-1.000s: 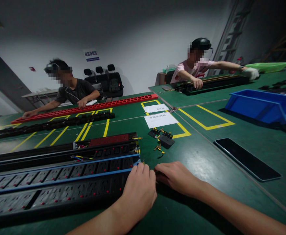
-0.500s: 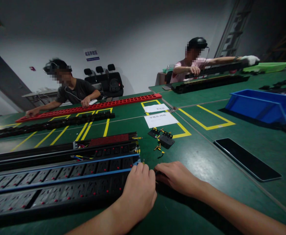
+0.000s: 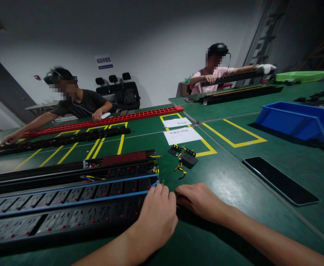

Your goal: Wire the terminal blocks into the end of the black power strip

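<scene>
My left hand (image 3: 159, 212) is closed at the right end of the nearest black socket strip (image 3: 90, 218), its fingers curled over that end; what they grip is hidden. Just right of it, my right hand (image 3: 199, 199) is closed in a pinch, with something too small to make out at its fingertips. Behind the nearest strip lies a socket strip with blue edges (image 3: 95, 192). Farther back is an open black housing with a dark red panel (image 3: 123, 159). Small black parts (image 3: 188, 160) and a yellow-tipped wire piece (image 3: 181, 169) lie beyond my hands.
A phone (image 3: 281, 181) lies at the right, near a blue bin (image 3: 297, 120). White paper labels (image 3: 182, 136) and a red grid strip (image 3: 109, 120) are farther back. Two people sit across the green table (image 3: 223, 162), one holding a black strip (image 3: 234, 78).
My hands have stayed almost still. The left person's arm has reached farther left to the black row of parts. The right person has shifted left with the black strip.
</scene>
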`<state>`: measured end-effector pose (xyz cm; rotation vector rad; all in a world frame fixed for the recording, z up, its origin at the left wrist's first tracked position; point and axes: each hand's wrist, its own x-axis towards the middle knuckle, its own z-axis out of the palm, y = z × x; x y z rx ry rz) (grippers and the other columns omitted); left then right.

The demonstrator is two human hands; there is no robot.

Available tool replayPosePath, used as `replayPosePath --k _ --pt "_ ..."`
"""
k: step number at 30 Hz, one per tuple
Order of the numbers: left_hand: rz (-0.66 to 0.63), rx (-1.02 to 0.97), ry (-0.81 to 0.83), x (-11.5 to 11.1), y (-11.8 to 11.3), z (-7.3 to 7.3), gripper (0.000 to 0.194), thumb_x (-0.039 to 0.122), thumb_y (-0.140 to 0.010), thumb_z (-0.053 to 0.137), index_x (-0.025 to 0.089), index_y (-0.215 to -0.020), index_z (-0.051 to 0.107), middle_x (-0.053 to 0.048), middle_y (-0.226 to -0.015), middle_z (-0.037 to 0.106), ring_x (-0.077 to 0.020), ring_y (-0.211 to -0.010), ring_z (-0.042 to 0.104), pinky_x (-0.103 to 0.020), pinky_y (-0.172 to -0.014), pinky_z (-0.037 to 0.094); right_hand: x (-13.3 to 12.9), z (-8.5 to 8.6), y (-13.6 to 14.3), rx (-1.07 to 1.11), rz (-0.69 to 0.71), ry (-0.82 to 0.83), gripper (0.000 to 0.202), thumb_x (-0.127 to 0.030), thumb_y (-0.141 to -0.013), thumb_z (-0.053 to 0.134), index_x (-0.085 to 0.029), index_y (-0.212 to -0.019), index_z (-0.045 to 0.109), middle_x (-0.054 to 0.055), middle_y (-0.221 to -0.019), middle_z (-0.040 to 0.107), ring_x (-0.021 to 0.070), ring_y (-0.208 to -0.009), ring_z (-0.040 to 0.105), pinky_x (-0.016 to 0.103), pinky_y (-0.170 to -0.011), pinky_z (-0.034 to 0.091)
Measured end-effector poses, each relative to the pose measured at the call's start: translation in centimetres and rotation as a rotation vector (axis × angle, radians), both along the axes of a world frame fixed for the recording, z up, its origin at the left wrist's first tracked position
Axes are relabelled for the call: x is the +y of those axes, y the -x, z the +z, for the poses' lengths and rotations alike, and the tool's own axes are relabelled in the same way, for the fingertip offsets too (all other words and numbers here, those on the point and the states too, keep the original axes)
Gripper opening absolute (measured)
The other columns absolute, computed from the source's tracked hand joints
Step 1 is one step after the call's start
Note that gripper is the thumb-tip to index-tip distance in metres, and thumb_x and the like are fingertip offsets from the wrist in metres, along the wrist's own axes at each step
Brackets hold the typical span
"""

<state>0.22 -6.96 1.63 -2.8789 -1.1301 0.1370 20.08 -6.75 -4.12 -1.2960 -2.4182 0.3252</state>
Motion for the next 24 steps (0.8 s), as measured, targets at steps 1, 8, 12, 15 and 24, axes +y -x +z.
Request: replayPosePath --k 1,8,12,15,24 --pt "-0.001 0.002 -0.004 -0.03 -0.04 -0.05 0.014 0.025 -0.093 0.053 0.015 -0.099 0.061 -0.013 -0.102 0.063 -0.0317 -0.1 0.057 -0.049 -0.089 0.05 0.02 -0.05 -0.01 -0.002 -0.003 -0.001 0.005 -0.016 -0.096 0.061 -0.02 -0.093 0.063 0.001 -0.085 0.073 0.0154 -0.07 0.065 0.028 -0.061 0.03" --pt "-0.001 0.006 -0.007 0.01 -0.13 -0.18 0.014 0.024 -0.093 0.054 0.015 -0.1 0.061 -0.014 -0.102 0.063 -0.0323 -0.101 0.057 -0.05 -0.09 0.049 0.05 -0.32 0.01 0.004 -0.003 -0.013 0.005 -0.017 -0.096 0.061 -0.021 -0.093 0.062 0.0 -0.084 0.072 0.0149 -0.068 0.064 0.028 -0.06 0.03" --pt "-0.011 0.017 -0.025 0.04 -0.02 -0.27 0.014 0.025 -0.093 0.055 0.015 -0.1 0.061 -0.014 -0.101 0.063 -0.0316 -0.1 0.057 -0.049 -0.09 0.049 0.0 -0.27 0.04 0.016 0.001 -0.018 0.007 -0.017 -0.097 0.06 -0.021 -0.092 0.061 0.0 -0.083 0.072 0.0148 -0.068 0.064 0.028 -0.06 0.03" --pt "-0.016 0.026 -0.038 0.0 0.08 -0.36 0.015 0.026 -0.094 0.055 0.015 -0.101 0.061 -0.013 -0.101 0.063 -0.0314 -0.1 0.057 -0.049 -0.09 0.048 -0.02 -0.14 0.14 0.01 -0.001 -0.015 0.007 -0.017 -0.097 0.06 -0.021 -0.092 0.061 0.0 -0.082 0.072 0.015 -0.067 0.064 0.028 -0.059 0.03" --pt "-0.012 0.033 -0.034 -0.03 0.15 -0.27 0.016 0.027 -0.094 0.055 0.014 -0.102 0.06 -0.013 -0.102 0.063 -0.0315 -0.101 0.057 -0.048 -0.09 0.048 -0.04 0.19 0.3 -0.001 -0.009 0.002 0.008 -0.017 -0.097 0.059 -0.022 -0.09 0.061 0.0 -0.082 0.072 0.016 -0.068 0.066 0.028 -0.059 0.031"
